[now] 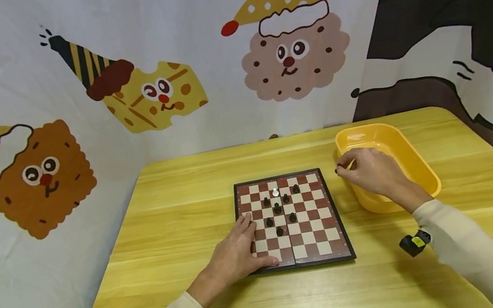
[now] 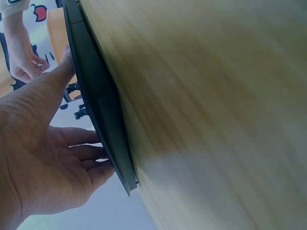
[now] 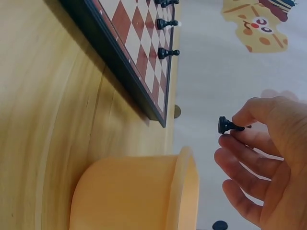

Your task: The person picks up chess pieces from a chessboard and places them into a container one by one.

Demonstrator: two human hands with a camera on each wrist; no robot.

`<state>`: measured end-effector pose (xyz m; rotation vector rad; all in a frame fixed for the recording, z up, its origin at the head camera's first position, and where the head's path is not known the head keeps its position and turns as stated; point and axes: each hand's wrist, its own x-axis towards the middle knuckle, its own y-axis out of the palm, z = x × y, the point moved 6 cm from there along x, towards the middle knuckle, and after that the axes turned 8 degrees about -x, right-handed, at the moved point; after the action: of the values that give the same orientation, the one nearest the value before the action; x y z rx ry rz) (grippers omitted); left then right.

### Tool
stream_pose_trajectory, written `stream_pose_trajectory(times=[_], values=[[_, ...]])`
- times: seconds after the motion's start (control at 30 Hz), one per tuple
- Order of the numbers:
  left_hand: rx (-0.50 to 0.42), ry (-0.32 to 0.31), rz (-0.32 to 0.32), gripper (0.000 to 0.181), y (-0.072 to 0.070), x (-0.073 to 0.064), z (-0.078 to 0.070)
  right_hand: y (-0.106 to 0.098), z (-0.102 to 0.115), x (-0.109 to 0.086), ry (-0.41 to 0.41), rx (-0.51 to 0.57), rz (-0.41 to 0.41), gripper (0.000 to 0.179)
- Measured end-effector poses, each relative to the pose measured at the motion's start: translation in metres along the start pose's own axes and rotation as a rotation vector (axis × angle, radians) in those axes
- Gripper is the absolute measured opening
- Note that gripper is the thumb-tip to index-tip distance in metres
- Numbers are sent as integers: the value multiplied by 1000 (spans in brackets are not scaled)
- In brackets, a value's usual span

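Note:
A chessboard (image 1: 319, 249) with red-brown and cream squares lies on the table. My left hand (image 1: 234, 251) rests at its left side, thumb on the near edge and fingers reaching over the left border. Several black chess pieces (image 1: 277, 208) stand around the board's middle, with a single white piece (image 1: 275, 192) near the far edge. Between thumb and index finger, my right hand (image 3: 266, 148) pinches a small black chess piece (image 3: 223, 125), its base toward the board and its top partly hidden. That hand is raised over the left rim of a yellow plastic tub (image 1: 418, 159).
The tub stands right of the board, with a strip of wood-grain table (image 1: 273, 303) between them. A cartoon-printed cloth (image 1: 215, 33) hangs behind the table's far edge and along the left. Each wrist wears a small black camera (image 1: 413, 244).

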<state>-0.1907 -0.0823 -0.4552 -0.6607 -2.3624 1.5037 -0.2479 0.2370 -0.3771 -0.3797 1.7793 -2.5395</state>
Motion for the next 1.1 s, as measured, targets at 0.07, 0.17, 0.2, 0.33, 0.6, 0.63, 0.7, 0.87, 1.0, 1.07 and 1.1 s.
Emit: stream_pose_trajectory(times=[0.07, 0.17, 0.2, 0.33, 0.6, 0.63, 0.7, 0.87, 1.0, 1.07, 1.1], values=[[2, 2, 0, 108, 1, 0, 0, -1, -5, -1, 7, -2, -5, 25], [8, 4, -2, 107, 0, -1, 0, -4, -12, -2, 14, 4, -8, 28], [10, 6, -3, 107, 0, -1, 0, -5, -14, -3, 18, 12, -3, 29], [15, 18, -10, 108, 0, -2, -1, -9, -25, -6, 45, 19, 4, 32], [15, 19, -17, 108, 1, -1, 0, -9, -45, -14, 79, -4, -17, 29], [12, 16, -13, 108, 1, -2, 0, -8, -47, -15, 82, -4, -11, 28], [10, 11, -6, 108, 3, -2, 0, -6, -50, -17, 79, -3, -4, 27], [18, 5, -5, 108, 4, -2, -1, -2, -52, -17, 75, -12, 12, 25], [22, 8, -7, 107, 2, -1, -1, -1, -51, -16, 91, 18, 26, 31], [20, 9, -5, 108, 1, -1, -1, -3, -51, -16, 95, 26, 21, 33], [22, 9, -4, 108, 0, -1, -1, -4, -51, -16, 95, 28, 16, 33]])
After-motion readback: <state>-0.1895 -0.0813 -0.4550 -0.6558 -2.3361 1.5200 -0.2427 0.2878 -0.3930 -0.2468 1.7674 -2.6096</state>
